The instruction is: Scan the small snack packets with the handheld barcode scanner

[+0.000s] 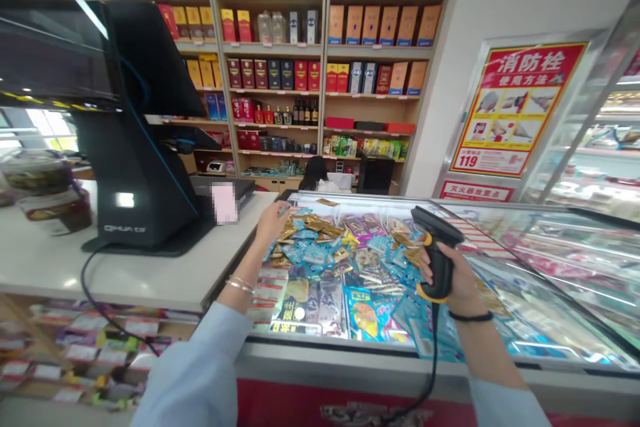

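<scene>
My right hand (457, 277) is wrapped round a black and orange barcode scanner (441, 257), whose cable hangs down over the front of the freezer. Over the back left part of the glass-topped freezer (320, 341) is my left hand (273, 221), its fingers bent and partly hidden; whether they hold anything is too small to tell. Many small blue packets (311, 252) and gold packets (320, 227) lie in a spread pile between my hands. A larger blue and yellow package (365, 315) shows nearer the front.
A black checkout terminal (135, 147) stands on the white counter (45, 267) at left, beside a plastic jar (55, 210). Behind the freezer, a person's dark-haired head (315, 172) shows before shelves of boxes (273, 75). A red poster (517, 107) hangs right.
</scene>
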{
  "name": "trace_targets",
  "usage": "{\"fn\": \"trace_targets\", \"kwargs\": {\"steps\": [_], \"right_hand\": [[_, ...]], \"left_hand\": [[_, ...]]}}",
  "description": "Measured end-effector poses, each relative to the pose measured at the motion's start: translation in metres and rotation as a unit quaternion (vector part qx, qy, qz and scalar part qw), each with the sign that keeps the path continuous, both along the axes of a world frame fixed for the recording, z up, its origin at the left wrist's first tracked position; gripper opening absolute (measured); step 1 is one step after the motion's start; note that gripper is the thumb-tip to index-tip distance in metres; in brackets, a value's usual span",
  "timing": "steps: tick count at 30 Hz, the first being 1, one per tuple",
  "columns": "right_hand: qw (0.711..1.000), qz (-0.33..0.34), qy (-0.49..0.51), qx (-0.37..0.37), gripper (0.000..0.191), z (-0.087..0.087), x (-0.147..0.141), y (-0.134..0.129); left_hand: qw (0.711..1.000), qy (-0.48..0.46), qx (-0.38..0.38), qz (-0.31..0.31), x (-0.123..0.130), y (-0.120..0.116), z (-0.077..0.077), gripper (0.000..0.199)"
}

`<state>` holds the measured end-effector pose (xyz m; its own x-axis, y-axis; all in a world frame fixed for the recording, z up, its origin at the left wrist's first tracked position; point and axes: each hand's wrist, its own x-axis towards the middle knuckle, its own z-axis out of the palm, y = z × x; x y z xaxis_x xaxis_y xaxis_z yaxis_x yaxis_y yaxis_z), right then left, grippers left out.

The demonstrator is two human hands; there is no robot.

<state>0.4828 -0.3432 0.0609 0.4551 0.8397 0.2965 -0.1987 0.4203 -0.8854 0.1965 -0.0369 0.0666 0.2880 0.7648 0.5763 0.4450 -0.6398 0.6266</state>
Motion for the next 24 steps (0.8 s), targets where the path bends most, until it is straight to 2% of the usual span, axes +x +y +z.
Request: {"fn": "trace_targets", "kwargs": {"steps": [2, 4, 6, 7, 10, 12, 15, 20, 24], "right_hand": [[0.999, 0.041, 0.001, 0.000, 0.028, 0.001, -0.018, 0.022], [0.997, 0.083, -0.002, -0.006, 0.029, -0.003, -0.034, 0.044], [0.993, 0.119, -0.011, -0.017, 0.030, -0.011, -0.049, 0.064], [0.991, 0.134, -0.015, -0.023, 0.031, -0.015, -0.055, 0.073], [0.985, 0.164, -0.012, -0.043, 0.034, -0.028, -0.069, 0.094], [0.983, 0.175, -0.009, -0.063, 0.034, -0.035, -0.074, 0.103], [0.980, 0.182, -0.023, -0.075, 0.033, -0.043, -0.078, 0.108], [0.980, 0.175, -0.028, -0.085, 0.032, -0.052, -0.079, 0.110], [0.983, 0.161, -0.024, -0.080, 0.032, -0.053, -0.080, 0.109]], "left_hand": [[0.996, 0.062, -0.028, 0.054, -0.032, 0.014, -0.011, 0.028], [0.984, 0.146, -0.053, 0.088, -0.056, 0.023, -0.020, 0.018], [0.966, 0.225, -0.088, 0.092, -0.072, 0.028, -0.026, 0.013], [0.957, 0.255, -0.110, 0.085, -0.076, 0.030, -0.029, 0.017], [0.936, 0.302, -0.168, 0.069, -0.078, 0.031, -0.038, 0.033], [0.928, 0.313, -0.184, 0.085, -0.073, 0.030, -0.043, 0.043], [0.925, 0.315, -0.170, 0.127, -0.063, 0.025, -0.049, 0.060], [0.907, 0.365, -0.150, 0.145, -0.057, 0.017, -0.053, 0.094], [0.892, 0.401, -0.145, 0.152, -0.059, 0.016, -0.055, 0.090]]}}
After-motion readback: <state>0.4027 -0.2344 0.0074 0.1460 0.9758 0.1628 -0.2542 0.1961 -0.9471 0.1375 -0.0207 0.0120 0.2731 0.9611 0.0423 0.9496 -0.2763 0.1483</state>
